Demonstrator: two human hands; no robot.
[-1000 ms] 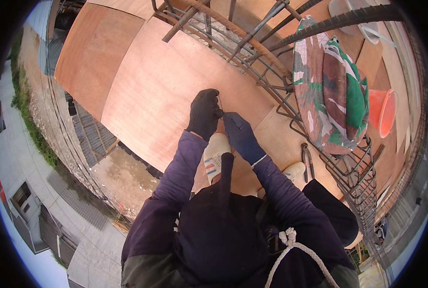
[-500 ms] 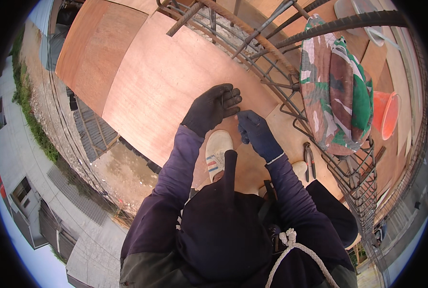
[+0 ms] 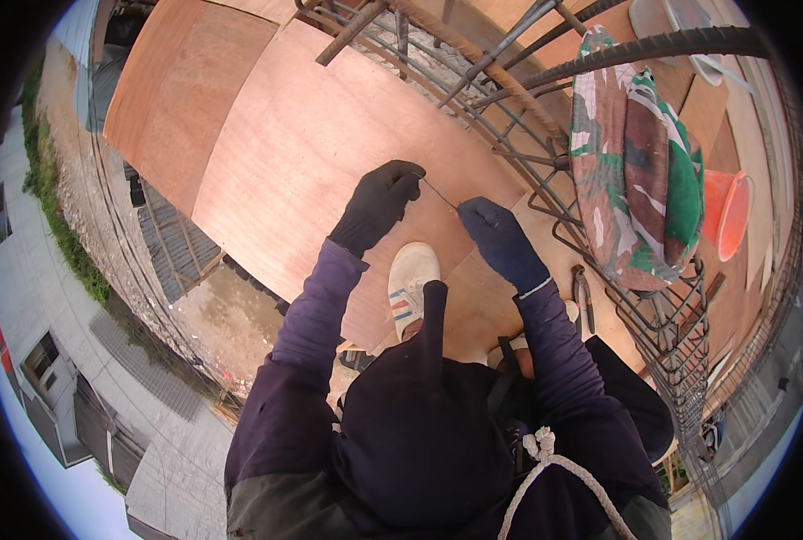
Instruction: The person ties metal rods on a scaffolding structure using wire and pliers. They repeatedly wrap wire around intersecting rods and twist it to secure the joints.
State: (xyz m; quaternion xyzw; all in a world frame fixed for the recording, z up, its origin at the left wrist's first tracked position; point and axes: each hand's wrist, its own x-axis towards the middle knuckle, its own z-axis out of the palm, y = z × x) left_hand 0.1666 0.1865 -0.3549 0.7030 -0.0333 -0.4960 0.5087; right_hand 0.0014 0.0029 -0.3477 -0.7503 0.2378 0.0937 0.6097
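Head view: left hand [image 3: 380, 205] and right hand [image 3: 502, 241] pinch a wire [image 3: 439, 193] between fingertips, straight across the gap, over plywood [image 3: 302, 153]. Apparent step: straightening the wire; next move calls for firm pinches.

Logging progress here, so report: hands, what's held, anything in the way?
Left hand and right hand closed on thin wire-like strand. Strand runs straight between them. Rebar cage off to the right, nothing seen blocking.

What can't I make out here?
Head view: the ends of the thin strand, hidden in the left hand and right hand.
Head view: most of the right shoe, behind the right sleeve.
Head view: the orange bucket's left side, behind the camouflage fabric.
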